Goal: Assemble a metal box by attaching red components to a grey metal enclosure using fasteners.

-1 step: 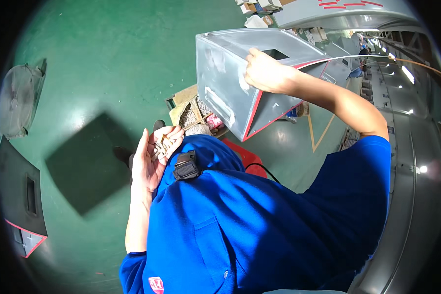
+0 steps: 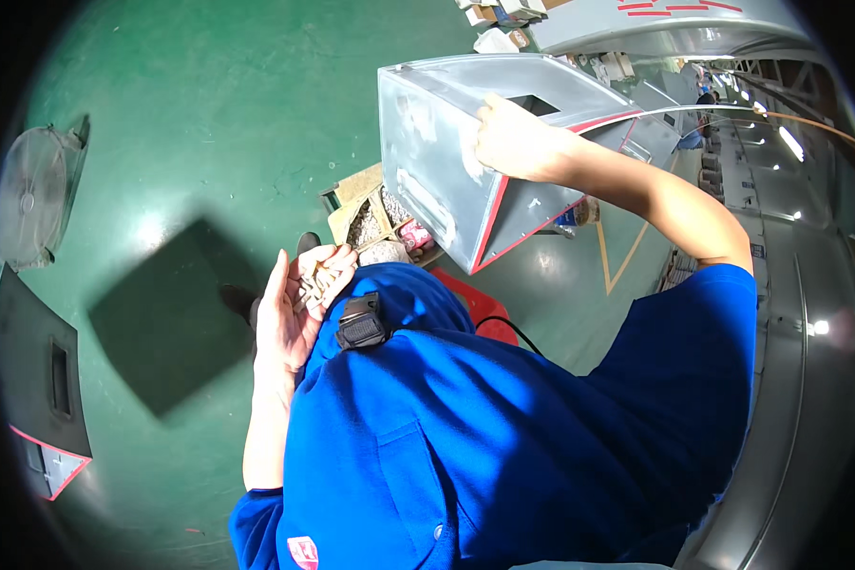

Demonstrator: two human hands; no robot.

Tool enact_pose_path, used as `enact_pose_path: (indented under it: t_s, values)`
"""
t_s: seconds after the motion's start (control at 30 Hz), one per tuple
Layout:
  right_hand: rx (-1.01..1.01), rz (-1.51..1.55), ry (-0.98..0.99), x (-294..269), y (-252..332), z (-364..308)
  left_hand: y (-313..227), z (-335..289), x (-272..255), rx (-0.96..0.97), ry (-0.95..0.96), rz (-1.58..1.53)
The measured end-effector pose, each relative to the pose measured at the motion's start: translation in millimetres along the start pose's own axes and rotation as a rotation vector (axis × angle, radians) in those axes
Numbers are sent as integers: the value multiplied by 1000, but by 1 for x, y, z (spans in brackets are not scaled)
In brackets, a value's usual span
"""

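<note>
My left hand (image 2: 293,318) is turned palm up in front of my waist. Several small pale peg-like pieces (image 2: 320,282) lie in its loosely cupped palm, under partly curled fingers. Stretched out to the upper right, my right hand (image 2: 522,142) has its fingers curled together against the upper edge of a grey sheet-metal box (image 2: 427,171). Whatever its fingertips hold, if anything, is hidden. The box has red-lined edges, whitish smears and a dark rectangular opening (image 2: 541,104) just beyond my right hand.
Below the box stands a divided container (image 2: 340,226) of small pale pieces. A red seat-like thing (image 2: 484,306) is beside my leg. Another grey box (image 2: 28,366) and a round fan-like thing (image 2: 28,195) are at far left. A pale hose (image 2: 674,110) runs behind my right forearm.
</note>
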State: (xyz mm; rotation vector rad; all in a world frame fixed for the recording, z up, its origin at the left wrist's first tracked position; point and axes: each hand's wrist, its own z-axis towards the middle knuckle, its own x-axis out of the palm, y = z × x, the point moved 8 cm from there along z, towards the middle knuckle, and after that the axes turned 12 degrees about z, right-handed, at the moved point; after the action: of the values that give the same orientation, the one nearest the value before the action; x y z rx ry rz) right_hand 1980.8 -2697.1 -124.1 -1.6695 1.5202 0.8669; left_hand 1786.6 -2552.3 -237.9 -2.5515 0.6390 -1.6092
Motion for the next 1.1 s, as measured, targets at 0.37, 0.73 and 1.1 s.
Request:
enact_pose_path:
  t_s: [0.37, 0.73, 1.1]
  values:
    - [691, 420, -543, -130, -46, -78, -1, -2, -3, -59, -24, 55]
    - [943, 1133, -1047, -13, 88, -80, 6, 12, 22, -211, 30, 408]
    - [1157, 1306, -1003, 56, 103, -67, 59, 79, 112, -185, 262, 685]
